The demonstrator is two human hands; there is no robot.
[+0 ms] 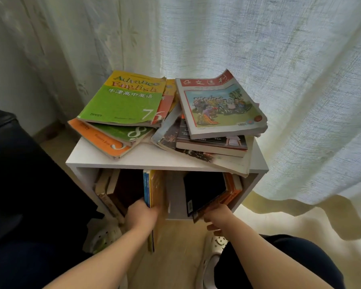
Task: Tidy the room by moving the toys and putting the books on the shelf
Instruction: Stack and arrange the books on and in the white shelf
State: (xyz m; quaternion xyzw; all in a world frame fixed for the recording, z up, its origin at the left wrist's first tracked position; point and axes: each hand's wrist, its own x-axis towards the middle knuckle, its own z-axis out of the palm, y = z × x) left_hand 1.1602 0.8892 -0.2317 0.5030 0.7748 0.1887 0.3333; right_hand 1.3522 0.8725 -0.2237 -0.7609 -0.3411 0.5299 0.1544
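The thin yellow and blue paper books (pixel 154 190) stand up straight in the opening of the small white wooden shelf (pixel 113 159). The left hand (pixel 141 215) grips their bottom end, fingers curled round them. The picture is blurry there, so I cannot tell how far in the books sit.

To the right of those fingers, across a gap, the black and orange books (pixel 208 192) lean over to the right inside the shelf. The right hand (pixel 217 215) holds their low corner, with the thumb on the cover and the fingers curled under.

To the left of the left fingers, some old brown books (pixel 106 190) lean in the shelf too.

Up above both hands, on top of the shelf, lie 2 messy piles. One has a flat green school book (pixel 123 101) on top. The other has a red and white picture magazine (pixel 221 105) on top.

Behind it all hangs a white cloth curtain (pixel 279 49). Below the right fingers, a white shoe with holes (pixel 212 259) is on the floor.
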